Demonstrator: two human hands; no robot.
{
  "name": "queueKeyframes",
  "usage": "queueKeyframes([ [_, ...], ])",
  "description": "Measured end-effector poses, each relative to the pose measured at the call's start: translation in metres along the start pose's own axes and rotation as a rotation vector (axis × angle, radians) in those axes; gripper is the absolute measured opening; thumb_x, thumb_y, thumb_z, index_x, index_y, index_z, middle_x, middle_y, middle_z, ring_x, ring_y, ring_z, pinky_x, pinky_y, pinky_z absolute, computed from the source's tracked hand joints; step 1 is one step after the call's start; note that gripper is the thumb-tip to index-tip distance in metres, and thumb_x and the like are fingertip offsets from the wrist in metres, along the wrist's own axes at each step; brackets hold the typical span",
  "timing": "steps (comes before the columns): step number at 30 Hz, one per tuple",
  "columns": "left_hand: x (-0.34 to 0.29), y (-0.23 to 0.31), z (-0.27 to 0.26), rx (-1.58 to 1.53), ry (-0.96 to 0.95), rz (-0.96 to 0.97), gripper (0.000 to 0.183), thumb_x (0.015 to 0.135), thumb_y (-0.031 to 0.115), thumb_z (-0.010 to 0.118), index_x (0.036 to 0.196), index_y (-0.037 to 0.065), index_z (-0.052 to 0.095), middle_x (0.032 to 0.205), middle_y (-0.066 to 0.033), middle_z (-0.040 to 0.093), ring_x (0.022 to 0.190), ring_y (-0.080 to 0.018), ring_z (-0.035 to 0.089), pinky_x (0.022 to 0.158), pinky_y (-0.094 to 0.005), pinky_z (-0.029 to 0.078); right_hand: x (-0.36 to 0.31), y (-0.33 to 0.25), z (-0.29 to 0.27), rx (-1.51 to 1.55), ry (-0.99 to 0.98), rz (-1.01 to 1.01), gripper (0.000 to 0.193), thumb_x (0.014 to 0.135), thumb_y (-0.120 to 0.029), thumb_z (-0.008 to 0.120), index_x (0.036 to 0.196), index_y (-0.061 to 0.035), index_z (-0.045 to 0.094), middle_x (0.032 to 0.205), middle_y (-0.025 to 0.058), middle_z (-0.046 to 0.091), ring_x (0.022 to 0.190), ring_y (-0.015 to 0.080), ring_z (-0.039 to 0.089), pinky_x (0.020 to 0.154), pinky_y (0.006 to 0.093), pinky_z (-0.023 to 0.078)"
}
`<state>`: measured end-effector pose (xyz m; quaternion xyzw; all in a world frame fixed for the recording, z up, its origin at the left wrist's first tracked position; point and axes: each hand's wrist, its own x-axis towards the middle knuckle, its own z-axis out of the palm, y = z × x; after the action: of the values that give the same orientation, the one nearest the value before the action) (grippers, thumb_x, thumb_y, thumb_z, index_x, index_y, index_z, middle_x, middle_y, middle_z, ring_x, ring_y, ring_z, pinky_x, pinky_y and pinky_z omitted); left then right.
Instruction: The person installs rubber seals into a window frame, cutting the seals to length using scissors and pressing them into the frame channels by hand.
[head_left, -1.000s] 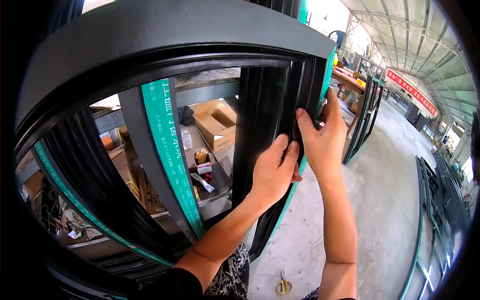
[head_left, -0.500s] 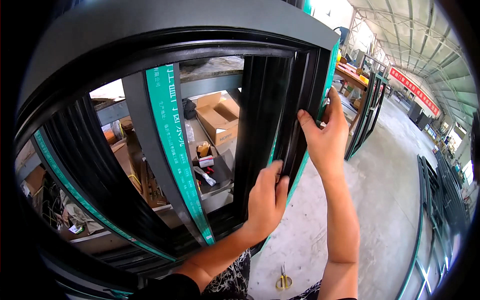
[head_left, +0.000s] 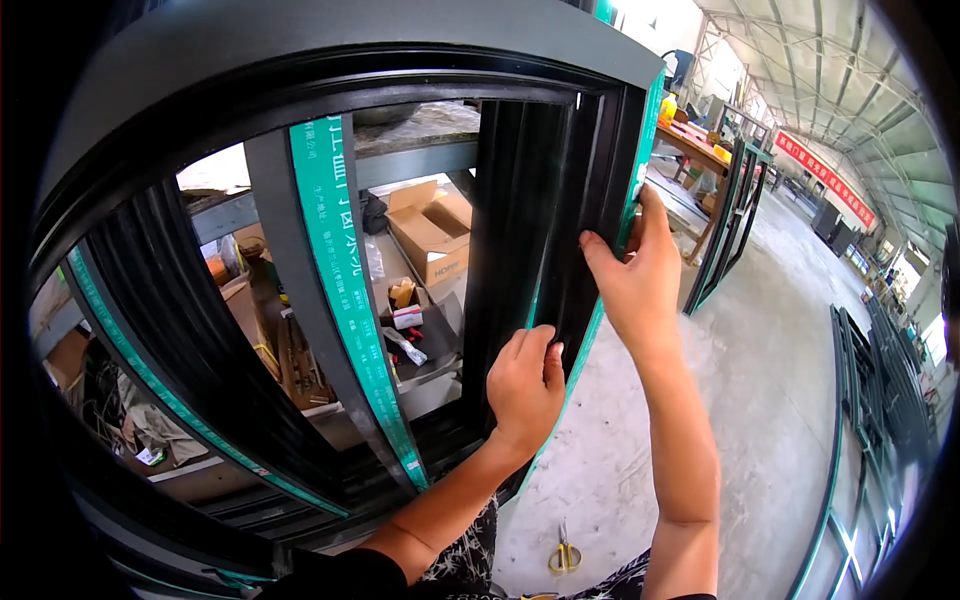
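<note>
A large dark grey and black window frame stands upright before me, with green protective film along its outer right side. My right hand grips that right side, its thumb on the black inner face and its fingers round the filmed outer edge. Lower down, my left hand is closed, with curled fingers pressed at the black inner channel of the same side. Whatever its fingertips pinch there is hidden. A grey upright bar with a green film strip crosses the frame left of my hands.
Through the frame show an open cardboard box and a shelf with small parts. Yellow-handled scissors lie on the concrete floor below my hands. More dark frames lean at the right; a workbench stands farther back.
My left hand has shifted slightly left, its fingers now more tightly curled against the channel. My right hand keeps its grip and appears slightly farther left, along with the frame's right side.
</note>
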<state>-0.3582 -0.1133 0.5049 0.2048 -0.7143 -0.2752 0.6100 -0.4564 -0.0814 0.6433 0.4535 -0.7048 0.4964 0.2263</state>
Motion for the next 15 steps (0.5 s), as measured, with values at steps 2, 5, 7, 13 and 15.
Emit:
queueKeyframes([
  [2,-0.003,0.000,0.003,-0.002,-0.007,-0.019,0.017,0.085,0.000,0.068,0.101,0.001,0.061,0.087,-0.0140,0.062,0.068,-0.0306,0.061,0.062,-0.0376,0.049,-0.004,-0.002,0.002,-0.048,0.025,0.003,0.068,0.081,-0.012,0.074,0.142,0.0014,0.044,0.100,0.0135,0.069,0.082,0.0170,0.064,0.075,0.0294,0.051],
  [5,0.000,0.000,-0.001,0.020,-0.002,-0.024,0.017,0.085,0.000,0.068,0.101,0.000,0.061,0.087,-0.0138,0.062,0.068,-0.0298,0.061,0.062,-0.0369,0.049,-0.017,-0.003,-0.001,0.031,-0.028,-0.005,0.067,0.081,-0.015,0.072,0.139,0.0018,0.043,0.101,0.0236,0.068,0.090,0.0373,0.065,0.078,0.0418,0.052],
  [7,0.000,0.003,0.000,0.027,-0.001,-0.040,0.017,0.085,0.000,0.068,0.101,0.000,0.061,0.087,-0.0137,0.062,0.068,-0.0295,0.061,0.062,-0.0365,0.049,-0.026,0.004,0.000,0.062,-0.060,0.024,0.067,0.080,-0.015,0.072,0.138,0.0016,0.042,0.100,0.0286,0.067,0.094,0.0472,0.066,0.080,0.0481,0.053],
  [13,0.001,0.001,0.003,0.009,-0.007,-0.039,0.017,0.084,-0.002,0.067,0.100,0.000,0.061,0.086,-0.0138,0.062,0.068,-0.0304,0.061,0.063,-0.0369,0.049,-0.028,0.012,0.003,0.066,-0.035,-0.003,0.068,0.080,-0.016,0.073,0.139,-0.0003,0.042,0.101,0.0278,0.067,0.095,0.0478,0.065,0.077,0.0484,0.053],
  [15,0.001,0.001,0.001,0.046,-0.014,-0.041,0.017,0.084,-0.002,0.067,0.100,0.000,0.061,0.086,-0.0138,0.062,0.068,-0.0310,0.060,0.063,-0.0370,0.049,-0.044,0.013,0.003,0.025,-0.062,0.029,0.069,0.080,-0.016,0.073,0.139,0.0006,0.042,0.103,0.0279,0.067,0.093,0.0481,0.065,0.077,0.0486,0.053],
])
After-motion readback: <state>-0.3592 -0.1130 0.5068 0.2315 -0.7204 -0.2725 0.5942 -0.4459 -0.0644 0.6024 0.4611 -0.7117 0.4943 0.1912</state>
